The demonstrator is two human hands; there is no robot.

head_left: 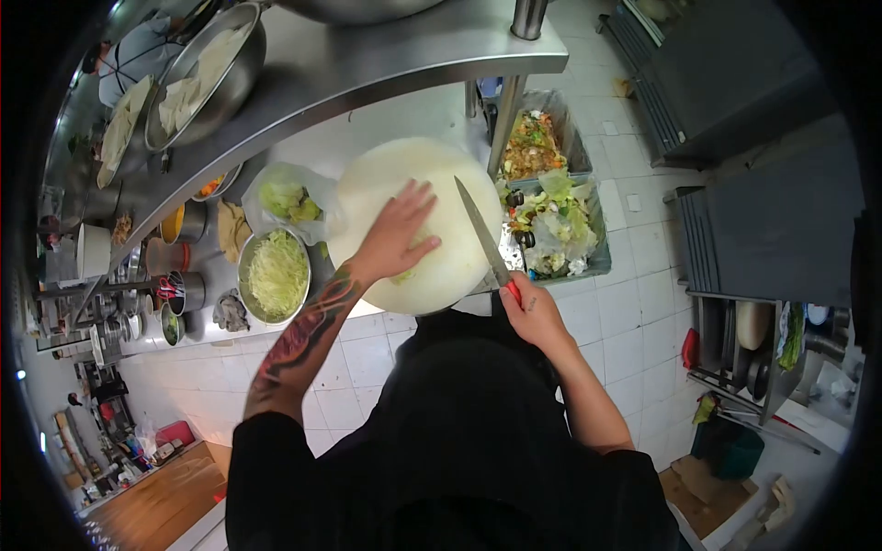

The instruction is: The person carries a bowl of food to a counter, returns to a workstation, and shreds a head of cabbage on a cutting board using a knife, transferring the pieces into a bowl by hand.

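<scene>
A round white cutting board point(377, 170) lies on the steel counter in front of me. My left hand point(397, 234) rests on it, palm down with the fingers spread, and holds nothing. A few pale green shreds point(402, 277) lie near its wrist. In my right hand point(536, 315), at the board's lower right edge, is a kitchen knife point(480, 230) by its red handle. Its long blade points away over the right side of the board. Left of the board stands a metal bowl of shredded cabbage point(277, 278), below a plastic bag point(308, 184) with green leaves inside.
Bins of food scraps point(554, 220) stand against the counter's right end. A steel shelf point(386, 78) runs above the counter's far side, with a large metal bowl point(246, 60) on it. Several pots and containers point(184, 292) line the counter to the left. Dark cabinets point(772, 211) stand at right.
</scene>
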